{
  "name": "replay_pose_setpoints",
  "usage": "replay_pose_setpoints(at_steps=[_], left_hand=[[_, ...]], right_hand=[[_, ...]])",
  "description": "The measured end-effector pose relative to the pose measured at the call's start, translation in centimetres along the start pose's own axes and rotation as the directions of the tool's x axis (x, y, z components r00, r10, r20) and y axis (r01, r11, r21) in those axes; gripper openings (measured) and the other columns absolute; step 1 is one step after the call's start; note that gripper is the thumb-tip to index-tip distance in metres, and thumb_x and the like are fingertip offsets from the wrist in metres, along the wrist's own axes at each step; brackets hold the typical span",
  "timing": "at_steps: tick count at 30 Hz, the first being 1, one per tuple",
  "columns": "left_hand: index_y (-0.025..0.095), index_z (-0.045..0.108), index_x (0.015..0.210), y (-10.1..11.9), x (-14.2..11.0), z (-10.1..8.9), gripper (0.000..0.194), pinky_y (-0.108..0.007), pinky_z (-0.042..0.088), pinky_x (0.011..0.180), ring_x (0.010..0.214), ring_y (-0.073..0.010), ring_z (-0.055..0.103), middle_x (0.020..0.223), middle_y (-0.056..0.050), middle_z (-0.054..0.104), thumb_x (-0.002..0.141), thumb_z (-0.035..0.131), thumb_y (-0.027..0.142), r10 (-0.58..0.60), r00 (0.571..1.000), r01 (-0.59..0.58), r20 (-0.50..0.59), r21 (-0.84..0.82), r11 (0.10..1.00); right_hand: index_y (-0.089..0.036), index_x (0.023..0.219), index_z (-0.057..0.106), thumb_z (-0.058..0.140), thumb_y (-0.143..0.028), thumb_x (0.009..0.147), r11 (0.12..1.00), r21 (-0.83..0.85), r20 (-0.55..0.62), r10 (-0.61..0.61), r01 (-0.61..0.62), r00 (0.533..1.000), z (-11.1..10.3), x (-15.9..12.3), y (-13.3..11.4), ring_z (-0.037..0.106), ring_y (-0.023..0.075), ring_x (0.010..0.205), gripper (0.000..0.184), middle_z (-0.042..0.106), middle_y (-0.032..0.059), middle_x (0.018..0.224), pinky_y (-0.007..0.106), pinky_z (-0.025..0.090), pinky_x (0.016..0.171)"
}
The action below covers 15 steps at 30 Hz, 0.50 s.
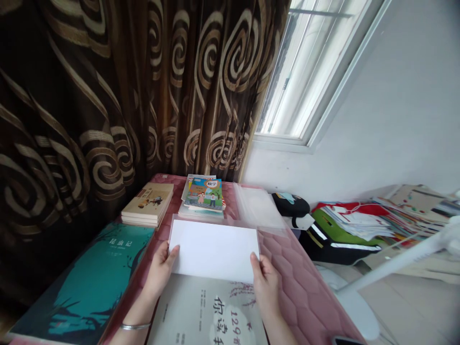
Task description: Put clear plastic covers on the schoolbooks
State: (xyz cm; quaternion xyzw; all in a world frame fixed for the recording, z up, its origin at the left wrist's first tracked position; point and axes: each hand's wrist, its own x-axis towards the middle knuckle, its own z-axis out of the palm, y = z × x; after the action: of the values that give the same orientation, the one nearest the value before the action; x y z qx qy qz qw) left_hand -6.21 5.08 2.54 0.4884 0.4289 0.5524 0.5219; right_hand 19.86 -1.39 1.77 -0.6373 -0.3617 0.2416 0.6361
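Observation:
A plain white sheet (215,249) with a clear plastic margin along its top and side edges is stretched between my hands. My left hand (161,268) pinches its left edge, thumb on top and fingers curled beneath. At the opposite edge my right hand (266,282) grips it the same way. Directly below lies a grey book (194,311) with large dark characters and pink blossoms on its cover; the sheet's lower edge overlaps its top. Both forearms pass along this book's sides, a silver bangle on the left wrist.
A large teal book (97,278) lies at left, below a stack of tan books (147,203). Behind the sheet are colourful textbooks (204,194) and clear plastic covers (258,206). Pink quilted cloth (302,282) covers the table; a white lamp (395,268) and black bag (334,247) stand right.

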Motion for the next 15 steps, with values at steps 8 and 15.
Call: replay_pose_setpoints(at_steps=[8, 15], left_hand=[[0.019, 0.061, 0.086, -0.49, 0.15, -0.16, 0.041, -0.029, 0.050, 0.079, 0.085, -0.0209, 0.065, 0.090, -0.006, 0.072, 0.070, 0.071, 0.055, 0.015, 1.000, -0.015, -0.022, 0.022, 1.000], [0.021, 0.063, 0.094, 0.30, -0.41, -0.08, 0.043, -0.031, 0.050, 0.080, 0.084, -0.0233, 0.067, 0.094, -0.006, 0.073, 0.068, 0.073, 0.054, -0.055, 0.998, 0.054, -0.029, -0.029, 0.998]], right_hand=[[-0.018, 0.068, 0.056, 0.063, -0.064, 0.073, 0.999, 0.046, 0.007, -0.026, 0.026, 1.000, -0.23, -0.16, 0.20, 0.047, 0.0149, 0.058, 0.047, 0.055, -0.0003, 0.062, 0.023, 0.040, 0.051], [-0.019, 0.063, 0.051, 0.061, -0.066, 0.074, 0.999, 0.013, 0.001, -0.032, 0.032, 1.000, -0.21, -0.01, 0.67, 0.042, 0.0129, 0.054, 0.049, 0.049, -0.0026, 0.057, 0.022, 0.036, 0.047]])
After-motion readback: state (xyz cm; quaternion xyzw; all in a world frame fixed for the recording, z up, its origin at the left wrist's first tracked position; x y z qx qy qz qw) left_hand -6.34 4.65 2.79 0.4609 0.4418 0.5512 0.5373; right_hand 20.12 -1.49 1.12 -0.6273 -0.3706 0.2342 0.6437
